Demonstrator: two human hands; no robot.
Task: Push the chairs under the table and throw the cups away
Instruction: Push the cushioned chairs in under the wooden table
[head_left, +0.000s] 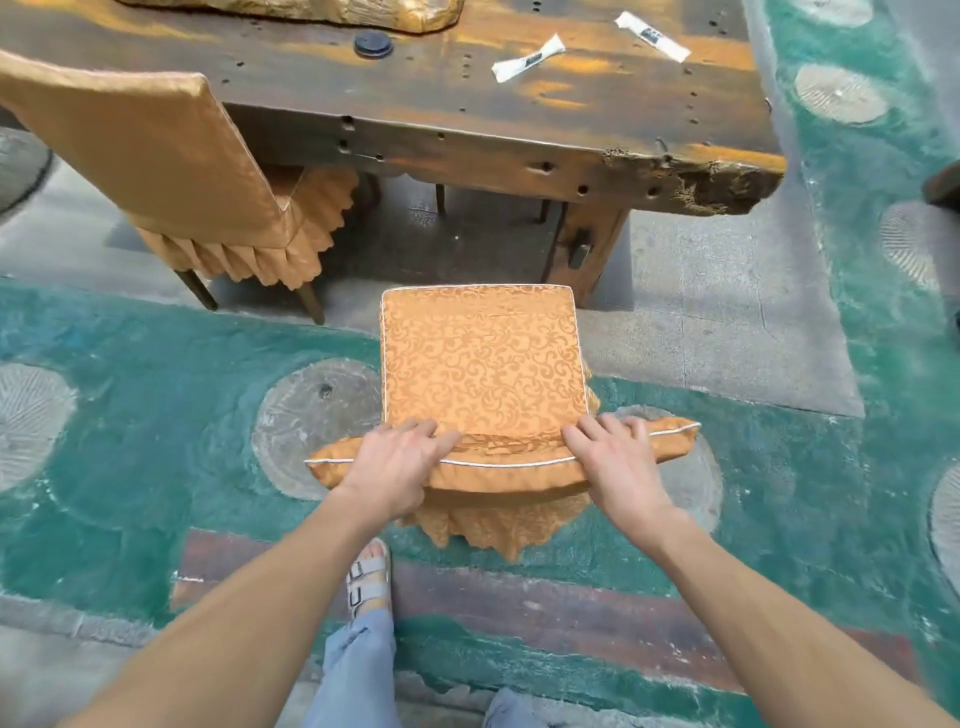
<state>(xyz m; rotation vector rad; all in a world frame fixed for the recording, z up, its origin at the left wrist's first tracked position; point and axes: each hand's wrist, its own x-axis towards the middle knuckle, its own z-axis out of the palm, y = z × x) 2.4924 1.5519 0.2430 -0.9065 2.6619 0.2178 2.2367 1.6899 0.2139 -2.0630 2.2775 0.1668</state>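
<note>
Wooden table (519, 130) bearing two white packets (527, 58)

The legs of the orange damask-covered chair (480, 364) are hidden beneath its seat and pleated skirt. The second orange fabric-covered chair (156, 156) is cut off by the left edge. The dark weathered wooden table (519, 119) runs past the top edge, as does the golden carved object (322, 13) on it (its shape unreadable). Print on the two white paper sachets (527, 58) is too small to read.
</note>
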